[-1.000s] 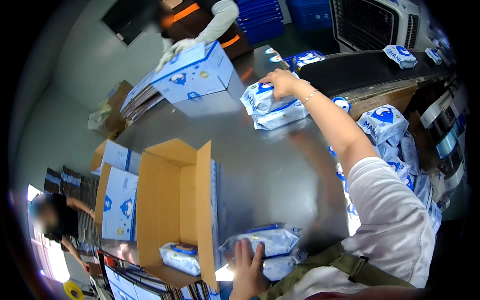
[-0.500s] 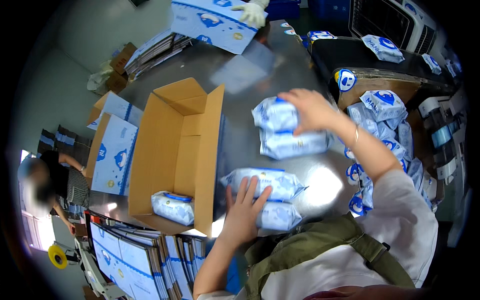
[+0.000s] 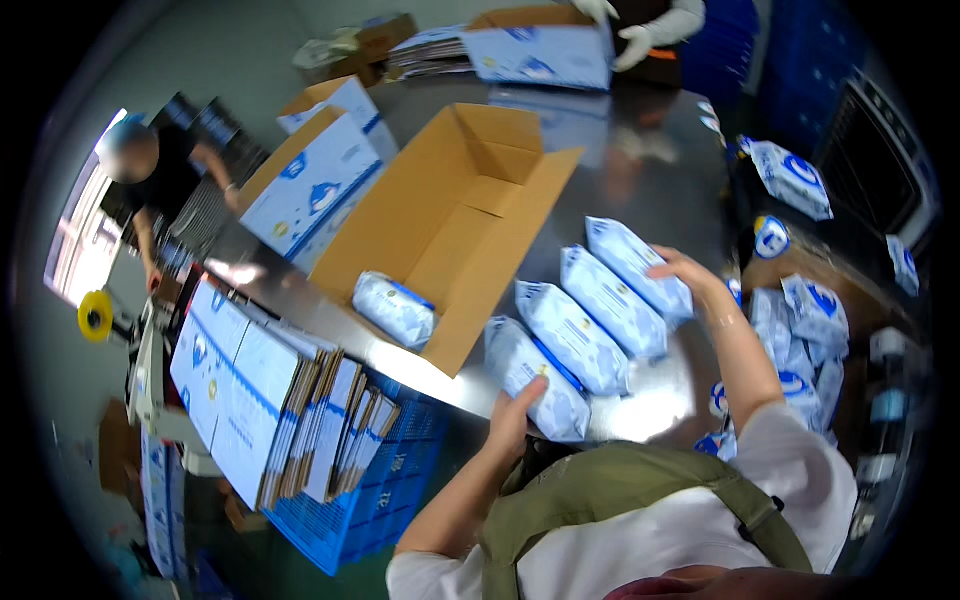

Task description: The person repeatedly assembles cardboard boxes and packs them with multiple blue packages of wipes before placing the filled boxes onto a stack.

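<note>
Several white-and-blue soft wipes packs stand on edge in a slanting row on the metal table. My left hand point(image 3: 512, 415) grips the nearest wipes pack point(image 3: 535, 385), thumb on its face and fingers hidden behind. At the far right end, my right hand point(image 3: 690, 275) holds the outermost wipes pack point(image 3: 640, 268). Between them the middle packs point(image 3: 612, 305) are squeezed together, leaning slightly. Just left of the row is an open cardboard box point(image 3: 430, 215), flaps up, with a single wipes pack point(image 3: 393, 308) lying at its near end.
Further left stand other open boxes point(image 3: 318, 190). Flattened cartons point(image 3: 250, 400) fill a blue crate point(image 3: 370, 490) below the table edge. To my right, a bin holds loose packs point(image 3: 800, 330) beside a black conveyor point(image 3: 850, 225). One gloved co-worker handles a box point(image 3: 540, 55); another person point(image 3: 170, 170) is at left.
The two pairs of packs have been brought together into one row, and both hands now clasp its ends. My view has turned, so the box appears further up and right.
</note>
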The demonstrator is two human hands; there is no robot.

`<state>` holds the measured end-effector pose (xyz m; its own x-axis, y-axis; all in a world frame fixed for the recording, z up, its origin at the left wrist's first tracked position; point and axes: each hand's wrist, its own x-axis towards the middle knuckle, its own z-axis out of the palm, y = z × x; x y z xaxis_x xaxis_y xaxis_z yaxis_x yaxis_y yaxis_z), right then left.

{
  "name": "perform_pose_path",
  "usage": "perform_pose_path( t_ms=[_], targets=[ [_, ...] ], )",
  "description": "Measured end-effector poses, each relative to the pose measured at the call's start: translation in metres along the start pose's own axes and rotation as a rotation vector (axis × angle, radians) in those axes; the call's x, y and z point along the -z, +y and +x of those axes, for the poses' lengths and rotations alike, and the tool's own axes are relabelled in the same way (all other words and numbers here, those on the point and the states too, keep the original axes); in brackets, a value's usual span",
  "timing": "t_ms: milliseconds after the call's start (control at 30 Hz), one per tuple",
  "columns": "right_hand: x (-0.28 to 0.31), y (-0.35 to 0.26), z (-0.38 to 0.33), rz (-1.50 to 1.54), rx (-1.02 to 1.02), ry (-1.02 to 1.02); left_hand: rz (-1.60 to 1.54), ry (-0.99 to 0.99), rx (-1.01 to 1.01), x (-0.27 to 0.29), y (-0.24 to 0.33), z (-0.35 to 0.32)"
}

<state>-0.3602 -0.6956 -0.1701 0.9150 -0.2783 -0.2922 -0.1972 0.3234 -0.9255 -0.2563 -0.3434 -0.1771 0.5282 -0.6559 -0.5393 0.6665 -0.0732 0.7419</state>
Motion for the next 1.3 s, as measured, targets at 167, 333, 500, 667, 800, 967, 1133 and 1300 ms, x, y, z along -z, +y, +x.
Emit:
perform_pose_path(
  t_ms=[167,333,500,667,800,967,1133,1300],
  targets=[
    [0.036,0.031,-0.051,0.153,0.352,0.128,0.274,0.023,-0.492,-0.030,-0.013,-0.011],
    [0.014,-0.066,-0.036,0.086,0.789,0.143,0.369,0.080,-1.034,-0.045,0.067,-0.011],
    [-0.030,-0.163,0.063,-0.141,1.137,0.231,0.134,0.098,-1.472,-0.034,0.161,0.047],
    [-0.087,-0.159,0.199,-0.550,0.507,0.045,0.112,0.537,-0.735,0.026,0.178,0.084],
    [-0.084,-0.131,0.256,-0.603,0.408,-0.141,0.162,0.508,-0.392,0.022,0.178,0.091],
    [-0.091,-0.118,0.252,-0.790,0.314,0.024,0.232,0.515,-0.460,0.039,0.169,0.107],
    [-0.096,-0.116,0.242,-1.018,0.373,0.143,0.184,0.504,-0.576,0.024,0.163,0.104],
    [-0.091,-0.113,0.243,-1.184,0.389,0.167,1.001,0.663,-0.664,0.020,0.156,0.098]
  ],
)
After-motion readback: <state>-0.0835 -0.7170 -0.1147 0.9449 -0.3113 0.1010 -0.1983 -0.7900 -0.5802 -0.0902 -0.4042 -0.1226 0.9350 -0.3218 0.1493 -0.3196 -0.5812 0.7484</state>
